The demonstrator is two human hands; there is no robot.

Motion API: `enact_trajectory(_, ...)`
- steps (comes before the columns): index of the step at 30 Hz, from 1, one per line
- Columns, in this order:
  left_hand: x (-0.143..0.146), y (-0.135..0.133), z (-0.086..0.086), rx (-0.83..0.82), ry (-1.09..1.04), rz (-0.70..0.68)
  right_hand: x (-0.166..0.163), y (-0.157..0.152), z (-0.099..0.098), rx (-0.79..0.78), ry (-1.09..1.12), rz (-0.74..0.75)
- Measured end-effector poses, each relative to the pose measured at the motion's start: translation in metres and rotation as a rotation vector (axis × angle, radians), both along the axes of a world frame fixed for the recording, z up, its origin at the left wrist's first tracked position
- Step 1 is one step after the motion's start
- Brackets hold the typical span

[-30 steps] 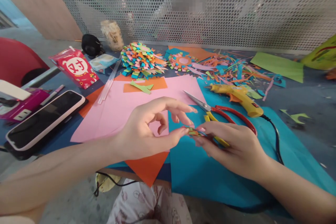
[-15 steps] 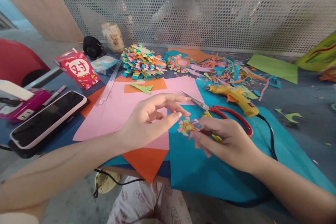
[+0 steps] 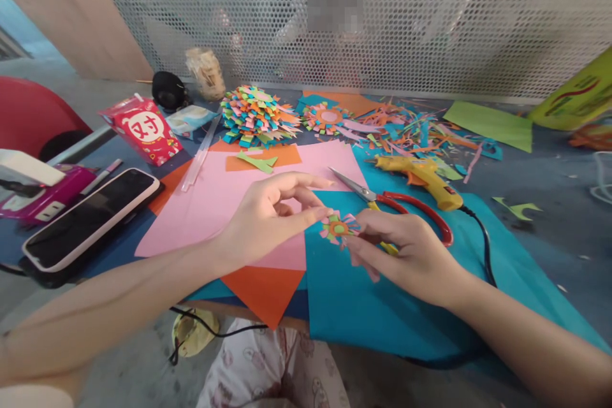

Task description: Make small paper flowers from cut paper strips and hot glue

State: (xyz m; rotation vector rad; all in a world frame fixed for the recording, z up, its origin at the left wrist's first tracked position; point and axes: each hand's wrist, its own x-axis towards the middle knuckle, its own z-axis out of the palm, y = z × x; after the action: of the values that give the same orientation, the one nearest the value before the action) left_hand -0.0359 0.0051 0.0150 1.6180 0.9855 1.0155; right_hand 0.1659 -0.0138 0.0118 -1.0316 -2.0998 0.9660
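Since 0.5 s ago: left hand (image 3: 268, 220) has closed in, and its thumb tip now touches the flower's (image 3: 337, 227) left petals; the other fingers are loosely spread and grip nothing. Right hand (image 3: 411, 255) pinches the flower's right edge above the blue sheet (image 3: 382, 312), near the scissors (image 3: 382, 199). Flower face is turned up toward the camera. It is roughly round, with no clear long axis.

grey-blue counter (image 3: 564, 242), cluttered. teal sheet (image 3: 392, 312) overhangs near edge, orange sheet (image 3: 262, 290) beside it. phone (image 3: 90, 217) left, red packet (image 3: 142, 129) behind it. flower pile (image 3: 253, 113), scraps (image 3: 411, 131), green sheet (image 3: 490, 122) at back.
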Motion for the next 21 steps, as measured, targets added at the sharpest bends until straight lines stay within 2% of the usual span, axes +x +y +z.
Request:
enact_trajectory(6, 0.0000, 0.0008, 0.0059, 0.040, -0.027, 0.084, 0.0002, -0.0010, 0.0001, -0.089, 0.014, -0.003)
enact_trajectory(11, -0.0022, 0.0040, 0.0030, 0.074, -0.070, 0.028, -0.0003, -0.0013, 0.0012, -0.211, -0.018, -0.008)
enact_trajectory(14, -0.0037, 0.0046, -0.0014, 0.262, 0.082, -0.035, -0.0011, -0.0014, 0.0016, -0.270, -0.016, 0.010)
enact_trajectory(19, -0.0049, 0.0051, -0.0031, 0.823, 0.357, -0.082, -0.0029, -0.0028, 0.0038, -0.251, -0.018, 0.012)
enact_trajectory(21, -0.0049, 0.0054, -0.0030, 0.958, 0.384, -0.091, -0.0038, -0.0031, 0.0045, -0.230, -0.026, 0.006)
